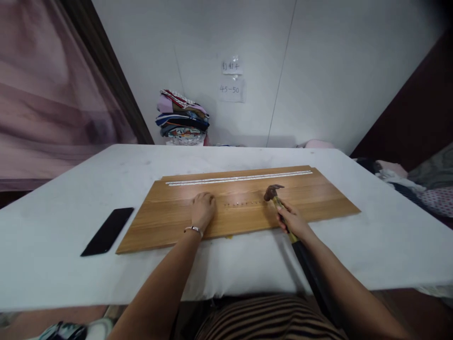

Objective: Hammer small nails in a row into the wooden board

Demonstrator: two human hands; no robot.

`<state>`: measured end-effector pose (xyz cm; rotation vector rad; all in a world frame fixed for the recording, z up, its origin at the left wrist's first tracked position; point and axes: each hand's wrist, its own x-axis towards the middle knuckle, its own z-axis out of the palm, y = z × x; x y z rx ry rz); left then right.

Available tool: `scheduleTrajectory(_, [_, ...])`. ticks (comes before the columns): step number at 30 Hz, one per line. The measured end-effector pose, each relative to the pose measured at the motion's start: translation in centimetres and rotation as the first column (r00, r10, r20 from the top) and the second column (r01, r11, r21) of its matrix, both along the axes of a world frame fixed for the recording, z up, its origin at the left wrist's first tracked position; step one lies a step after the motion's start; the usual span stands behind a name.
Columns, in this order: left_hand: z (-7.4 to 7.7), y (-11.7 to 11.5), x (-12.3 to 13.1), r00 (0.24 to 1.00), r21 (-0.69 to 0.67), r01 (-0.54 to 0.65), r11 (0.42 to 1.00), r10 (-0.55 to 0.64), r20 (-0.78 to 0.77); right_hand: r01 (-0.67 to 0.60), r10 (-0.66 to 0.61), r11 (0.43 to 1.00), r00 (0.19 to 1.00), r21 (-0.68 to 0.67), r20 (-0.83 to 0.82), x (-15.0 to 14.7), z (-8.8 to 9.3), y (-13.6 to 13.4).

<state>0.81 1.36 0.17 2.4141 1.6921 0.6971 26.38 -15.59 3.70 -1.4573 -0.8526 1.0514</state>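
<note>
A wooden board (170, 217) with brown grain lies flat, and a row of several small nails (238, 204) runs along its middle. My left hand (203, 210) rests palm down on the board, left of the nails, with its fingers laid on the wood and nothing visible in them. My right hand (292, 220) is closed round the handle of a claw hammer (272, 192), gripping it close below the head. The hammer's head is over the board at the right end of the nail row, and its dark grip slants back beneath my right forearm.
Two white strips (240, 179) lie along the board's far side. A black phone-like slab (108, 231) is left of the board on the white-covered table (53, 245). Folded clothes (183, 118) are stacked by the back wall; more cloth lies at the right.
</note>
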Motion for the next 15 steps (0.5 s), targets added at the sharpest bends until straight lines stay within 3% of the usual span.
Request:
scheduleTrajectory(6, [-0.08, 0.10, -0.02, 1.000, 0.021, 0.010, 1.000, -0.010, -0.017, 0.025, -0.025, 1.000, 1.000, 0.000, -0.017, -0.31, -0.63, 0.36])
scheduleTrajectory(15, [-0.14, 0.11, 0.08, 1.000, 0.001, 0.010, 1.000, -0.010, 0.000, 0.028, -0.028, 0.999, 1.000, -0.019, 0.011, -0.64, -0.02, 0.39])
